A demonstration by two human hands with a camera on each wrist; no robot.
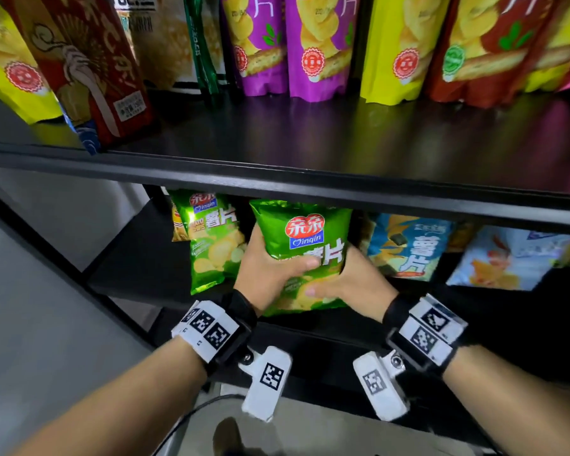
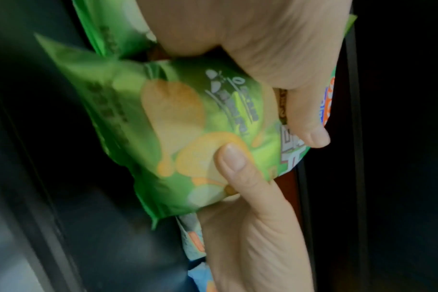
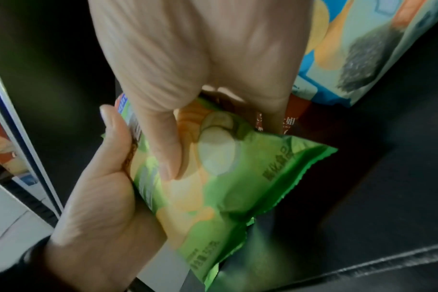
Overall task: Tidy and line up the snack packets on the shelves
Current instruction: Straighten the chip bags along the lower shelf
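Note:
A green crisp packet [image 1: 305,245] stands upright at the front of the lower shelf [image 1: 135,258], and both hands hold it. My left hand [image 1: 267,268] grips its left side, thumb across the front. On the lower right side my right hand [image 1: 359,281] grips it, thumb pressed on the front. The left wrist view shows the same packet [image 2: 175,128] with my left thumb [image 2: 310,134] and right thumb [image 2: 234,158] on it. From the right wrist, the packet [image 3: 225,187] is pinched between both hands. A second green packet [image 1: 211,238] stands just to its left.
A blue packet [image 1: 408,248] and a pale blue one [image 1: 507,261] lean on the lower shelf to the right. The upper shelf [image 1: 310,133] carries purple [image 1: 260,44], yellow [image 1: 399,47] and red [image 1: 474,51] packets at the back, and a tilted red packet [image 1: 93,70] at the left.

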